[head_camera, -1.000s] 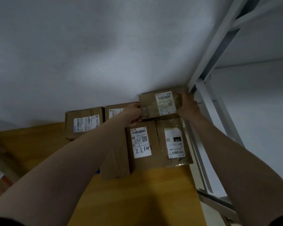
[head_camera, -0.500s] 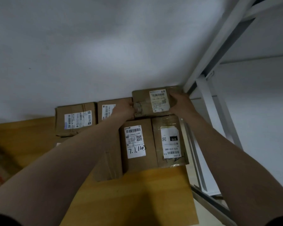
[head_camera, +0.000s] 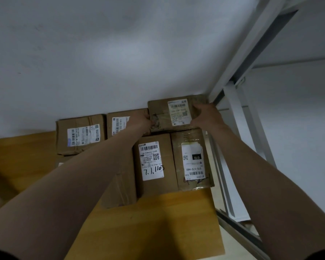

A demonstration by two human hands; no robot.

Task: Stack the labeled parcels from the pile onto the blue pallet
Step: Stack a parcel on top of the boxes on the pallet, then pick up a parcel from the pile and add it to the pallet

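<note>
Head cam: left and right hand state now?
Left hand: holds left end of the back parcel.
Right hand: holds its right end.

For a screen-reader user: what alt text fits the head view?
The left hand and right hand grip a labelled parcel by a white wall, next to a white rack. Other parcels lie beside it on a yellow-brown board.

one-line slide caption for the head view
Left hand and right hand hold a labeled parcel by the wall, behind two other labeled boxes.

Wall (head_camera: 101, 62) behind the parcels (head_camera: 154, 184), rack post (head_camera: 240, 53) right, bare board (head_camera: 158, 231) nearside.
</note>
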